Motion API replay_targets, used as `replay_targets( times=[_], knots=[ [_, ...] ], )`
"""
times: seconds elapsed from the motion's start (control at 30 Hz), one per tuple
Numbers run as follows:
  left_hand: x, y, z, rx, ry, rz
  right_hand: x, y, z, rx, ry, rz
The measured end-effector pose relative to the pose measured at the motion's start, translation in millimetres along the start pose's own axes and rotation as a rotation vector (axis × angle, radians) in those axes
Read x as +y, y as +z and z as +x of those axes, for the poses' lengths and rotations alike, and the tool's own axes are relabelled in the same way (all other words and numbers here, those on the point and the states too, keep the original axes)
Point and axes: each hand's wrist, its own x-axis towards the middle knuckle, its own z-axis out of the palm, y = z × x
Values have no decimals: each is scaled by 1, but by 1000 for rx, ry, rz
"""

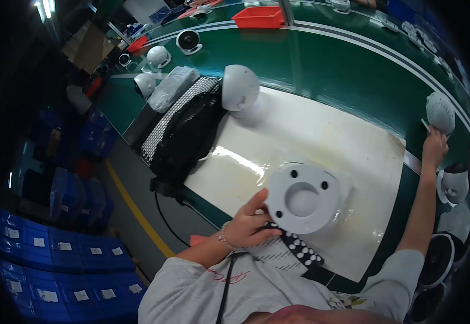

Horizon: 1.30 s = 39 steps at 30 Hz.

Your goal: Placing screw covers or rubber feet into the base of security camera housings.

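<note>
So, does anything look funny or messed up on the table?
I see nothing spilled or broken. One thing may look odd: the round white base by the left hand shows its black pads on top. Pads like that usually go underneath, so it looks upside down.

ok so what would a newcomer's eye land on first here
Probably the round white plastic base with three black spots, over the flat cream sheet in front of the person, at the left hand's fingers. Next is the right hand, stretched to a rounded white perforated housing at the far right. The stacked blue plastic bins at lower left also stand out.
</note>
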Motion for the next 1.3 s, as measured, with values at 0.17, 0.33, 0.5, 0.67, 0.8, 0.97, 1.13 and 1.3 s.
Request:
replay_targets(
  times=[0.17, 0.33, 0.5, 0.67, 0.8, 0.97, 1.13, 1.3],
  knots=[
    [-2, 0, 1, 39, 19, -229, -20, -64, -53, 231, -216, 114],
    [0, 1, 0, 62, 33, -341, 1, -96, -103, 78, -207, 149],
    [0, -2, -4, -6, 51, -426, 10, -128, -149, -39, -103, 148],
    [0, -9, -8, 25, -22, -386, -2, -157, -161, -411, -85, 359],
    [7, -9, -7, 128, -81, -529, -12, -201, -181, -211, -131, 523],
    [7, -6, -12, 196, -86, -497, -62, -315, -208, -243, -296, 1364],
    [32, -8, -7, 233, -103, -436, -113, -361, -221, -265, -673, 1307],
    [34, -10, -6, 184, -13, -532, -119, -342, -209, -335, -736, 1417]
  ],
)
